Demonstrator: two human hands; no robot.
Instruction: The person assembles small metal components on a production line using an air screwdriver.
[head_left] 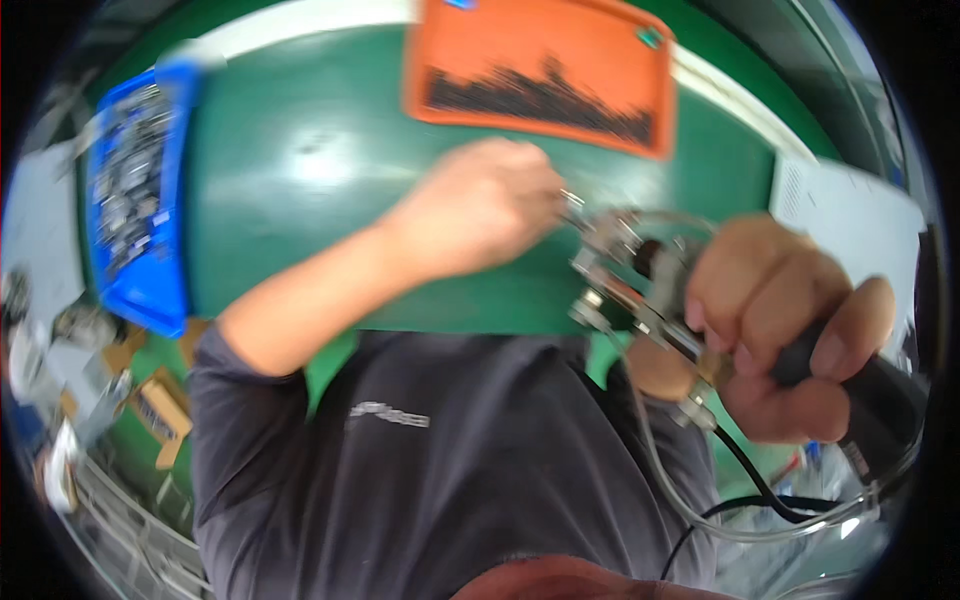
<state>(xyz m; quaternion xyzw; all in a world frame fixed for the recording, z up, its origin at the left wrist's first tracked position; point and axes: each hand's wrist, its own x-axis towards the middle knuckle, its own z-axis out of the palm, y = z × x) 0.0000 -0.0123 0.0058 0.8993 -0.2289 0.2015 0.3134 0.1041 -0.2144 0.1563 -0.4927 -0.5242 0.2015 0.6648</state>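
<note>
My right hand [770, 320] is wrapped round the black body of a power screwdriver [885, 405]. The tool's metal head [620, 245] points left, toward my other hand. A clear hose [660, 460] and a black cable [750, 465] run from it. My left hand [490, 205] is closed in a pinch, and a small shiny metal piece [572, 200] shows at its fingertips, right by the tool's tip. Motion blurs this hand, so the piece's exact kind and whether it touches the tip are unclear.
An orange tray [540, 50] with many thin dark pieces stands at the far side of the green table [270, 230]. At the left is a blue bin [180, 200] of small metal parts. A white panel [850, 205] lies at the right, and cardboard boxes [160, 410] are below left.
</note>
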